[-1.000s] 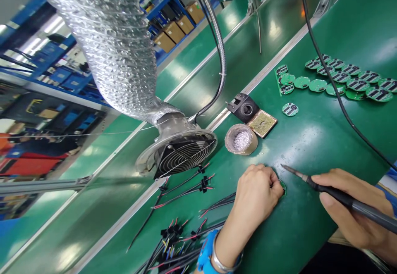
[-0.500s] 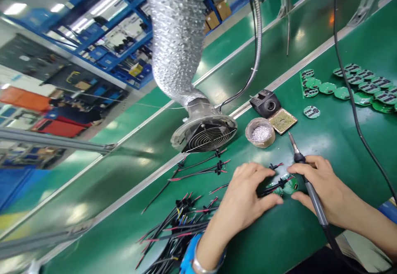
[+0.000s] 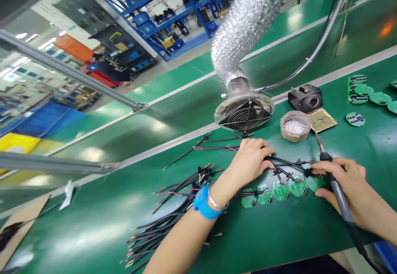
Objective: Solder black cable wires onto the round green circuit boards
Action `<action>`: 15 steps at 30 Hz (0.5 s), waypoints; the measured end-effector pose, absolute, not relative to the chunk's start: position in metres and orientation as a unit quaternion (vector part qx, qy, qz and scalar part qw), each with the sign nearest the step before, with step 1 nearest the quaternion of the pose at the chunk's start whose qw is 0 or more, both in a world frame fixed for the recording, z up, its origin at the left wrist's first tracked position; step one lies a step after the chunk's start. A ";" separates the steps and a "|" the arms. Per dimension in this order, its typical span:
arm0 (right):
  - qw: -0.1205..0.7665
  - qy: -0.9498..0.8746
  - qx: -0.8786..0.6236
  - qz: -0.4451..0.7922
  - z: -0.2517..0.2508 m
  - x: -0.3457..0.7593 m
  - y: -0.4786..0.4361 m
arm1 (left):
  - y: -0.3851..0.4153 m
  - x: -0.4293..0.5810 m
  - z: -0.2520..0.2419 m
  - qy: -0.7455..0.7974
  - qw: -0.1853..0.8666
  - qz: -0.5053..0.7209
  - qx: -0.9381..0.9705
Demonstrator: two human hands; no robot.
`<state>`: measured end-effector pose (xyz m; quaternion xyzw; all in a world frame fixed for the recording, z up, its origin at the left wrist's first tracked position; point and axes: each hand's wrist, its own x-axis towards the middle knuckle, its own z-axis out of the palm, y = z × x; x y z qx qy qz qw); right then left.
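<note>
My left hand [image 3: 252,161] has its fingertips closed on a black cable [image 3: 283,161] above a row of round green circuit boards [image 3: 281,191]. Cable ends with red leads lie across several of these boards. In my right hand [image 3: 352,183] is a soldering iron [image 3: 339,195], its tip pointing up beside the solder container. The thumb and index finger of that hand also reach to the rightmost board of the row [image 3: 314,182], partly hiding it.
A pile of black cables [image 3: 167,220] lies left of my hands. Behind stand a round fan hood [image 3: 245,115] on a silver duct [image 3: 245,26], a tub of solder bits [image 3: 294,126], a sponge tray [image 3: 322,120] and a black iron holder [image 3: 305,97]. More boards [image 3: 355,119] lie right.
The view has swung left, so the bench items sit further right. My left hand has moved up and away from the boards, uncovering the row, and now pinches a cable. The iron stays in my right hand.
</note>
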<state>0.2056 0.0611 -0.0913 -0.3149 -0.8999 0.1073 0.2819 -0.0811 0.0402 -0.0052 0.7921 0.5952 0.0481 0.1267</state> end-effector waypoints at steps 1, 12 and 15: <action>0.288 -0.901 -0.308 0.104 -0.089 0.205 0.062 | 0.031 -0.083 -0.003 0.609 0.097 0.066 0.784; 0.266 -0.910 -0.297 0.110 -0.102 0.219 0.079 | -0.077 -0.125 0.003 0.680 0.096 0.019 0.726; 0.288 -0.892 -0.317 0.141 -0.103 0.219 0.083 | -0.046 -0.120 0.006 0.644 0.079 0.037 0.760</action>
